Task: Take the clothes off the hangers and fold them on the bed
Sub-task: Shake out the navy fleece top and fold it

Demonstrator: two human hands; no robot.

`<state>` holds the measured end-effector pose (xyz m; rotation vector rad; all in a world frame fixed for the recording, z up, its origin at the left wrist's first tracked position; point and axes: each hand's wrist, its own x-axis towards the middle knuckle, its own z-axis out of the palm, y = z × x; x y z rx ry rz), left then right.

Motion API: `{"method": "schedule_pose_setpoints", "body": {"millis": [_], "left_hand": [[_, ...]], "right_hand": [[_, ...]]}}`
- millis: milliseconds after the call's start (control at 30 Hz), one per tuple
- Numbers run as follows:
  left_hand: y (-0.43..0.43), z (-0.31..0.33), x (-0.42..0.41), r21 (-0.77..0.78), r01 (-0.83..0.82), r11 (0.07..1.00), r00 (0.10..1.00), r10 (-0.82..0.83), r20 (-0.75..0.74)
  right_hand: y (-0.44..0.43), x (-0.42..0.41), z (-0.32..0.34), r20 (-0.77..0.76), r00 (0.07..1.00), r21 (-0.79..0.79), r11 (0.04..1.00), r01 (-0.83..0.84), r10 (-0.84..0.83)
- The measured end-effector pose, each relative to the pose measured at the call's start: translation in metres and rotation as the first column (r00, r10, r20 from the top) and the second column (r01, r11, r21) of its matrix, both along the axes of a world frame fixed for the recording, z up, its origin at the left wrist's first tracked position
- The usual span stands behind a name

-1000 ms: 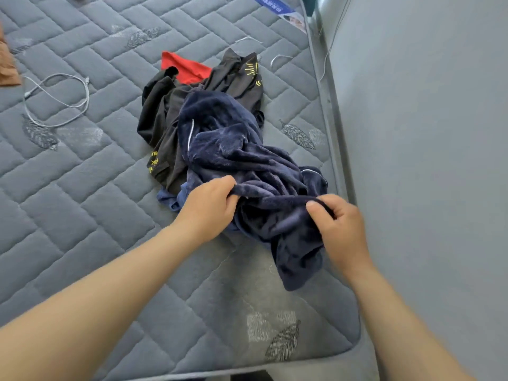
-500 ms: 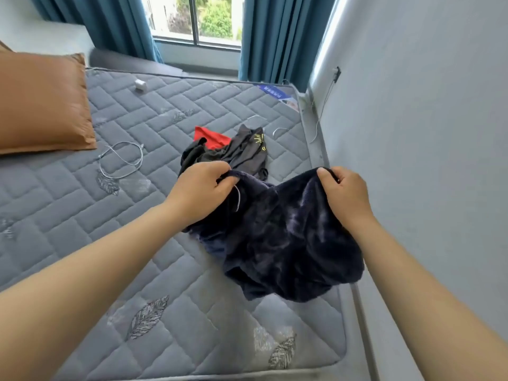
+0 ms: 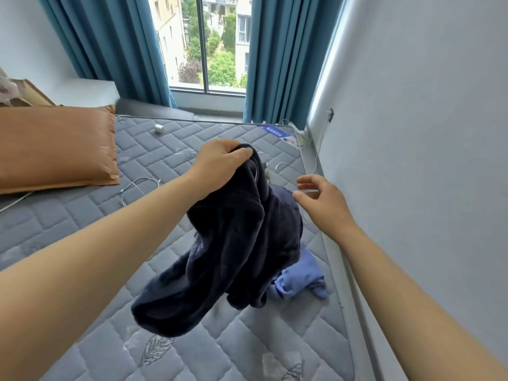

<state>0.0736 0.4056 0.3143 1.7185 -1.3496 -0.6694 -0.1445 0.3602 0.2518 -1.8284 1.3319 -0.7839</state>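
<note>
While the dark navy fleece garment [image 3: 233, 243] is held up over the bed [image 3: 82, 229], it is gripped at its top edge by the left hand [image 3: 220, 160] alone, whose fingers are curled shut on a bunch of the fabric. From that single grip the cloth hangs down and toward the viewer, so its long axis runs steeply from the raised hand to a loose lower end that dangles above the quilted mattress near its foot. A thin pale line, possibly part of a wire hanger, can be glimpsed just under the grip, but what it is cannot be told for certain. The right hand [image 3: 324, 204] is seen to the right of the garment, level with its upper part and near it but apart from it; its fingers are spread and slightly bent, and nothing is held in them. The upper right edge of the fabric lies to the left of this open hand, and it is judged that the next grasp would be made there, since that hand is the free one and the nearer to that edge. A light blue garment [image 3: 299, 279] lies crumpled on the bed behind the hanging cloth, close to the wall [image 3: 412, 133].
</note>
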Motion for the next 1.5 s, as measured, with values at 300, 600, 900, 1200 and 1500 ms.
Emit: {"method": "schedule_pose_setpoints", "body": {"millis": [300,600,900,1200,1500], "left_hand": [[-0.003,0.037,0.011,-0.113,-0.064,0.992,0.998,0.064,-0.001],[-0.001,0.05,0.04,-0.188,-0.014,0.982,0.997,0.028,0.072],[-0.001,0.039,0.051,-0.14,0.001,0.99,0.993,0.015,0.113],[0.019,0.053,0.074,0.064,0.336,0.94,0.928,-0.342,0.15],[0.045,0.056,0.095,-0.034,0.218,0.975,0.954,-0.206,0.218]], "right_hand": [[0.009,0.013,0.011,0.073,0.976,0.138,0.967,-0.213,0.204],[-0.008,0.012,0.004,0.065,0.993,0.178,0.978,-0.112,0.102],[-0.003,0.037,0.017,0.219,0.94,0.204,0.93,-0.305,0.26],[-0.019,0.071,0.002,-0.019,0.959,0.107,0.954,-0.279,0.282],[-0.03,0.081,-0.029,-0.45,0.859,0.078,0.969,-0.234,0.244]]}}
